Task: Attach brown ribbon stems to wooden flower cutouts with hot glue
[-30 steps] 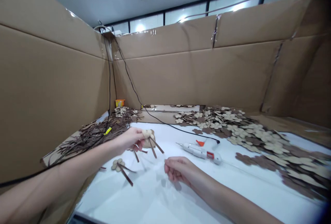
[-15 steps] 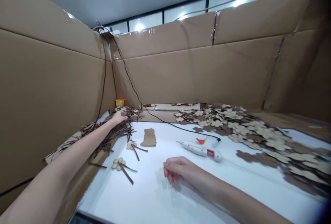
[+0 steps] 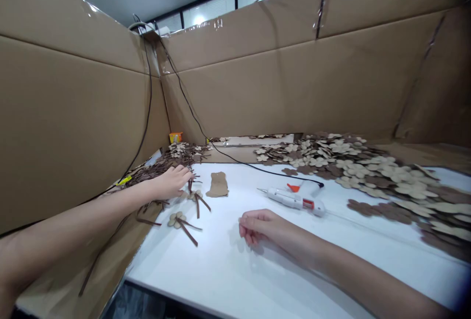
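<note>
My left hand [image 3: 172,183] is over the near edge of a pile of thin brown strips [image 3: 149,174], back up. Its fingers bend down with the tips hidden; a dark bit shows below them, and I cannot make out what they grip. Just beneath is a beige petalled flower [image 3: 194,195] with two brown strips. A second such flower [image 3: 177,219] lies nearer me on the white board [image 3: 206,270]. My right hand [image 3: 257,225] rests above the board, fingers curled and thumb against the forefinger; anything in the pinch is too small to name.
A white glue gun [image 3: 290,199] with a red trigger lies beyond my right hand, its black cord [image 3: 235,162] running back left. Beige and brown flower cut-outs [image 3: 368,167] heap up on the right. A brown cardboard scrap [image 3: 218,184] lies mid-board. Cardboard walls [image 3: 239,98] enclose the table.
My left hand has come back toward me from the far end of the strip pile to beside the flowers. The right hand keeps its pinch. The view has tilted down somewhat.
</note>
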A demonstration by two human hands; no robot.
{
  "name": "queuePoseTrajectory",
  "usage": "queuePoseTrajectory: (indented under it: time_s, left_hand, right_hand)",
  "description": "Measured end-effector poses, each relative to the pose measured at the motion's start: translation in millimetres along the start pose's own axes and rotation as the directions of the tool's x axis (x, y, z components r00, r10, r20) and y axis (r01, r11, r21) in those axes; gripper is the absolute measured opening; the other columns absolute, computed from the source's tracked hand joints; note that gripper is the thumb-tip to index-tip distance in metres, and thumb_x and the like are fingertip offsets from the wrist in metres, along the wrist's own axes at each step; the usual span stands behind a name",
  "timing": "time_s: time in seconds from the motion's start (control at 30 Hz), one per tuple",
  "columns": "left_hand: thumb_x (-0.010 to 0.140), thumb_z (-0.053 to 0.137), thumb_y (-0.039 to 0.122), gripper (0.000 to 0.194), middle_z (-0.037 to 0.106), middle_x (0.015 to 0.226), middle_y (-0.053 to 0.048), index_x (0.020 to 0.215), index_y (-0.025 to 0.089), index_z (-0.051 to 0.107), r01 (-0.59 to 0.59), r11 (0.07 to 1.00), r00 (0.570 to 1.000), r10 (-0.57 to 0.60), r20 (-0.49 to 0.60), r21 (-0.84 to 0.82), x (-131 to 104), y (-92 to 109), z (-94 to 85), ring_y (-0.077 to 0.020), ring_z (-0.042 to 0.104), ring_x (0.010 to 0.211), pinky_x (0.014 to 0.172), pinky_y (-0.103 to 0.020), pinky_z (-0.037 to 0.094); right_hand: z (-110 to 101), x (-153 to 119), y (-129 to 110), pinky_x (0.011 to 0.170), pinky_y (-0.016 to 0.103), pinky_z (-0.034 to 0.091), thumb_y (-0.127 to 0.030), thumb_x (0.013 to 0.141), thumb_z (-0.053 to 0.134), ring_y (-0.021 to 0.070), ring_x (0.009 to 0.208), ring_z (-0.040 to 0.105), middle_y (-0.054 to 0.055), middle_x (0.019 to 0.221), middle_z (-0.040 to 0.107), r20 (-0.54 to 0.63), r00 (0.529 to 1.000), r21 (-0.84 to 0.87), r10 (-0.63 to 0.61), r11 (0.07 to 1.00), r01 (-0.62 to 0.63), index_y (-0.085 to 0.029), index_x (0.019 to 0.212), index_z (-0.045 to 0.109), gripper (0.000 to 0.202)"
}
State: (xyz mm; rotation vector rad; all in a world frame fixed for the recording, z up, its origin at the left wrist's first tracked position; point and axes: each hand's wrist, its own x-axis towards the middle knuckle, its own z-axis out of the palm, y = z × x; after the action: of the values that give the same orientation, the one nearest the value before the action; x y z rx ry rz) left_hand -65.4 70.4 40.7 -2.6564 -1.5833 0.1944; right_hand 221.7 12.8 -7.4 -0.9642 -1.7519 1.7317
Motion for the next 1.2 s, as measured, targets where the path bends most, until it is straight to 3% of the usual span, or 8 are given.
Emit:
queuePoseTrajectory:
  time_s: [0.13,0.27,0.5,0.67,0.83,1.0,1.1,1.2]
  left_hand:
    - [0.078,0.055,0.022,0.020,0.059,0.101,-0.013,0.098,0.018,0.057,-0.034,0.999,0.997,0.030,0.075,0.043,-39.9,17.8,-2.4,-0.0300,0.048,0.103,0.087,-0.039,0.035]
    - [0.078,0.051,0.018,0.028,0.058,0.103,-0.009,0.106,0.020,0.054,-0.060,0.997,0.981,0.069,0.179,-0.057,-59.9,25.7,-4.4,-0.0223,0.055,0.090,0.076,-0.029,0.040]
    - [0.068,0.058,0.013,0.020,0.056,0.082,-0.001,0.087,0.019,0.057,-0.066,0.955,0.956,0.143,0.255,-0.290,-43.3,24.3,-0.9,-0.0163,0.051,0.075,0.063,-0.022,0.038]
    - [0.066,0.061,0.016,0.029,0.054,0.077,0.002,0.094,0.020,0.057,-0.004,0.891,0.958,0.134,0.255,-0.453,-40.2,27.0,-5.6,-0.0144,0.049,0.071,0.060,-0.020,0.036]
    - [0.073,0.060,0.027,0.023,0.059,0.080,0.001,0.095,0.021,0.061,0.064,0.791,0.956,0.126,0.265,-0.609,-44.6,31.2,-8.5,-0.0141,0.052,0.073,0.064,-0.021,0.040]
    - [0.061,0.075,0.032,0.025,0.066,0.073,-0.003,0.082,0.019,0.068,0.193,0.702,0.896,0.159,0.415,-0.686,-43.8,23.7,-15.6,-0.0189,0.061,0.068,0.062,-0.028,0.048]
    - [0.053,0.081,0.030,0.032,0.067,0.069,-0.003,0.081,0.018,0.069,0.255,0.661,0.922,0.054,0.384,-0.706,-23.9,3.3,-30.6,-0.0204,0.063,0.064,0.061,-0.031,0.051]
    - [0.075,0.066,0.036,0.034,0.065,0.095,-0.006,0.104,0.019,0.061,0.239,0.598,0.965,-0.233,0.119,-0.765,10.6,-28.0,-47.8,-0.0174,0.062,0.082,0.074,-0.031,0.051]
  right_hand:
    - [-1.4,-0.7,0.8,0.061,0.025,0.034,-0.045,0.076,0.058,0.0118,0.060,0.047,0.002,0.063,0.056,0.028,0.999,-0.005,-0.027,1.000,0.027,-0.013,0.066,0.062,0.033]
    - [-0.8,-1.4,-1.8,0.061,0.025,0.035,-0.044,0.076,0.059,0.0121,0.061,0.047,0.002,0.063,0.056,0.048,0.998,-0.003,-0.037,0.999,0.038,-0.013,0.066,0.063,0.033]
    - [1.5,-4.7,-9.1,0.063,0.026,0.035,-0.045,0.074,0.059,0.0123,0.062,0.046,0.002,0.062,0.055,0.046,0.999,-0.028,-0.006,1.000,0.007,-0.014,0.065,0.061,0.032]
    - [0.1,-6.9,-9.8,0.063,0.026,0.036,-0.044,0.077,0.056,0.0130,0.063,0.048,0.003,0.065,0.057,0.085,0.996,-0.080,-0.035,0.996,0.041,-0.013,0.068,0.063,0.032]
    - [0.8,-8.8,-10.7,0.062,0.025,0.035,-0.044,0.078,0.056,0.0123,0.062,0.047,0.002,0.064,0.056,0.102,0.994,-0.092,-0.049,0.994,0.059,-0.014,0.067,0.063,0.033]
    - [-0.6,-7.5,-7.0,0.059,0.024,0.034,-0.043,0.076,0.058,0.0117,0.061,0.047,0.001,0.062,0.055,0.104,0.994,-0.058,-0.032,0.998,0.038,-0.014,0.066,0.064,0.031]
    - [-2.9,-5.7,-2.9,0.060,0.024,0.035,-0.042,0.077,0.057,0.0114,0.061,0.048,0.001,0.064,0.057,0.116,0.992,-0.044,-0.049,0.998,0.054,-0.014,0.070,0.065,0.030]
    - [-4.2,-3.4,0.1,0.058,0.023,0.035,-0.041,0.077,0.057,0.0109,0.059,0.048,0.001,0.063,0.057,0.117,0.991,-0.036,-0.062,0.997,0.066,-0.014,0.070,0.065,0.029]
